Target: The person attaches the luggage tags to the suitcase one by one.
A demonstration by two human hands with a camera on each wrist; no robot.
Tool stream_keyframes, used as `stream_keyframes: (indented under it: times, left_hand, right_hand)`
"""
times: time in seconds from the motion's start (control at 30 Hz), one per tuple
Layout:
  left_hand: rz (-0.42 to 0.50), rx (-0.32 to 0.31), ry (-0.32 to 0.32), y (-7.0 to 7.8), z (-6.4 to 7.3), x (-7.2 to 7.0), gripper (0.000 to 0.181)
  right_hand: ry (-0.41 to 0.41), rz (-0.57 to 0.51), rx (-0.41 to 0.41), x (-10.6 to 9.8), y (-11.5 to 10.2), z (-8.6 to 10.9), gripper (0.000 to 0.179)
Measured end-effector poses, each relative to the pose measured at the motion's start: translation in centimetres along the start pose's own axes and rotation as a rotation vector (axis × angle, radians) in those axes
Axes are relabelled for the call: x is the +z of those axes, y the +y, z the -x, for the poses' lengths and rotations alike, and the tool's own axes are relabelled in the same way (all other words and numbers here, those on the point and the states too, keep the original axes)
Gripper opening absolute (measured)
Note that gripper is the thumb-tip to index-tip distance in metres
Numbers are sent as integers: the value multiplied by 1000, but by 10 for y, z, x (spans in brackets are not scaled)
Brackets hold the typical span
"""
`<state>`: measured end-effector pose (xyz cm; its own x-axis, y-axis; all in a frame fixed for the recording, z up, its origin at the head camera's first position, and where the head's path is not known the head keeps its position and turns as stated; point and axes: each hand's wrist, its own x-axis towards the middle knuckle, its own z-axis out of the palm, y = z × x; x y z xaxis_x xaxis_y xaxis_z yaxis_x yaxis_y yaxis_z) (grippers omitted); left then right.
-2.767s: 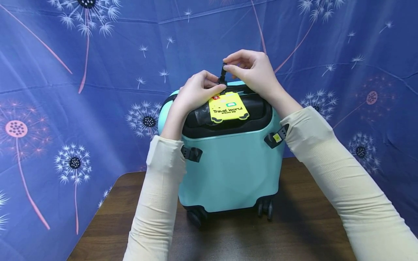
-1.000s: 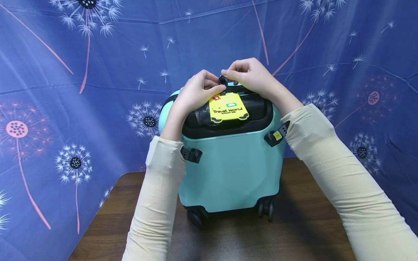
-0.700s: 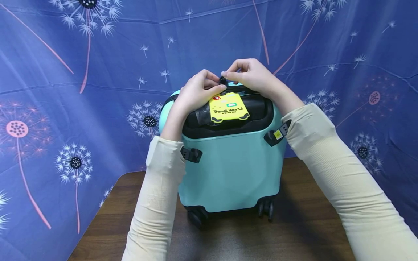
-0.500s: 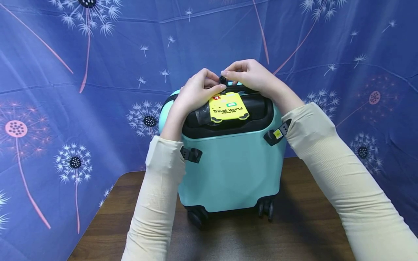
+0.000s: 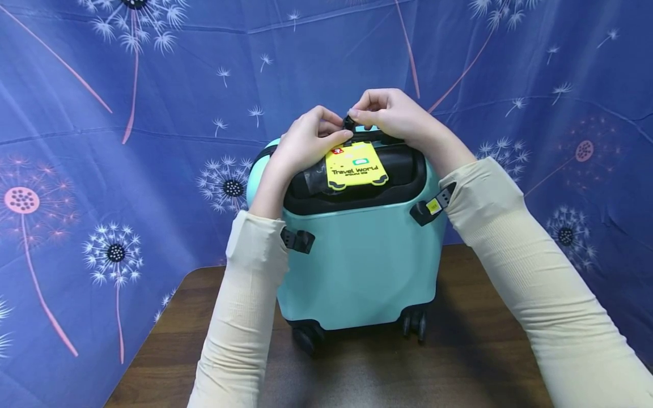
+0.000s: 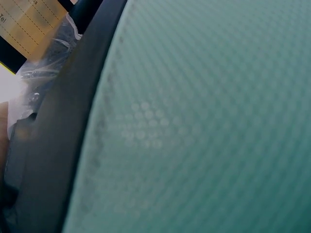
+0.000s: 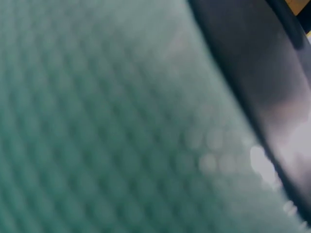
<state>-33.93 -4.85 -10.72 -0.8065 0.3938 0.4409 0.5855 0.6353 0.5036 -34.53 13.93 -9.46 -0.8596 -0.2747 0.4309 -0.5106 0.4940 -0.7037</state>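
Note:
A yellow luggage tag (image 5: 356,165) lettered "Travel World" lies against the black top handle of a turquoise suitcase (image 5: 359,266). Its short black strap (image 5: 349,123) rises above the handle in a small bent loop. My left hand (image 5: 312,141) pinches the strap's base between thumb and fingers, just above the tag. From the other side, thumb and forefinger of my right hand (image 5: 390,115) pinch the strap's upper end. The left wrist view shows the lined back of the tag (image 6: 30,24) beside clear plastic wrap (image 6: 51,60); neither wrist view shows the strap.
The suitcase stands upright on black wheels (image 5: 414,324) on a brown wooden table (image 5: 490,317). A blue dandelion-print cloth (image 5: 168,102) hangs close behind it. Ribbed turquoise shell (image 7: 112,121) and black trim (image 7: 252,73) fill the right wrist view.
The strap stood tall and straight at first; now it is bent down into a loop. My right hand came down with its end, then rose very slightly. My left hand stayed nearly still.

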Motion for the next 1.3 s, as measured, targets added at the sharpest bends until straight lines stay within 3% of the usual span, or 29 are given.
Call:
stream_keyframes:
  times: [0.23,0.93,1.3]
  left_hand:
    - [-4,3,2,1,0,1,37]
    - [21,11,1,-1,1,0,37]
    - [15,23,4,0,1,0,37]
  right_hand:
    - [14,12,-37,0,2,-1,11]
    - [-51,69,73,0,-3,1,42]
    - [2,20,24,0,1,2,22]
